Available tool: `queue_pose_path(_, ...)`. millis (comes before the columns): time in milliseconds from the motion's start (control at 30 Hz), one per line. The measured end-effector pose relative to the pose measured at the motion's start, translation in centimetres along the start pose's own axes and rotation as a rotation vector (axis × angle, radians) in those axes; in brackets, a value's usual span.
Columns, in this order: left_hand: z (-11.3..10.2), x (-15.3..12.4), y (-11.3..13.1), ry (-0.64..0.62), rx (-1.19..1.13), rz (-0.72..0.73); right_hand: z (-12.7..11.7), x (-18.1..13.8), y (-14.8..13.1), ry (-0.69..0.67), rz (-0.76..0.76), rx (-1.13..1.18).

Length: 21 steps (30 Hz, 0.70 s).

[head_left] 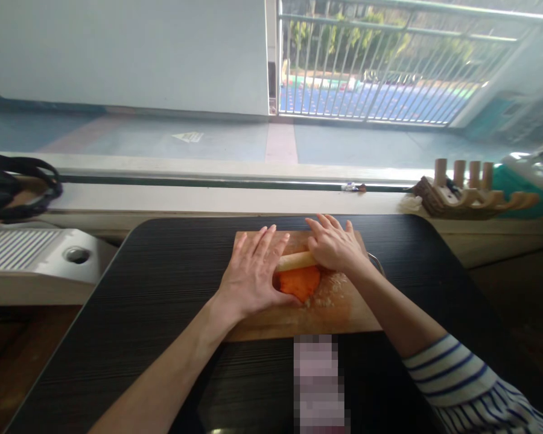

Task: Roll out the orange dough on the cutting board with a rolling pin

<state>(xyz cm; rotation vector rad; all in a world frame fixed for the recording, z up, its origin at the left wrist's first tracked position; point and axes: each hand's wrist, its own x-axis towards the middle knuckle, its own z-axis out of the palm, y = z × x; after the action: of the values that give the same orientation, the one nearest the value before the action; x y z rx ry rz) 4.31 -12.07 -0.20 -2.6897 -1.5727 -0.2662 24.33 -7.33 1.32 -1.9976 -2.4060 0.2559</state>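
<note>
Your black table point(163, 289) carried a board point(344, 318) near its far edge. Your left hand point(252, 276) and right hand point(337, 246) covered the rolling pin's point(296, 261) ends, fingers spread. Orange dough point(301, 283) sat on the pin's near side, midway between the board's left and right edges.

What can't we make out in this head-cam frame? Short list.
- Rolling pin ends, head view: covered by the left hand and right hand.
- Orange dough, head view: far edge behind the pin, part of its left side behind the left hand.
- Black item, head view: cut off by the left edge.
- Small item on the sill, head view: too small and blurred to identify.
</note>
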Motion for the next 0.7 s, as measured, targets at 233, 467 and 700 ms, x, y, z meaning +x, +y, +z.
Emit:
queue_pose_path(233,0.1,0.1,-0.3,-0.019,-0.008,0.025,0.0,1.9,-0.3,0.003,-0.01,0.024)
queue_pose_path(467,-0.3,-0.2,-0.3,-0.007,0.024,0.116,0.1,0.8,-0.2,0.009,-0.015,0.024)
queue_pose_path(700,-0.8,-1.1,0.7,0.002,-0.018,0.159,0.8,-1.5,0.0,0.064,-0.002,-0.003)
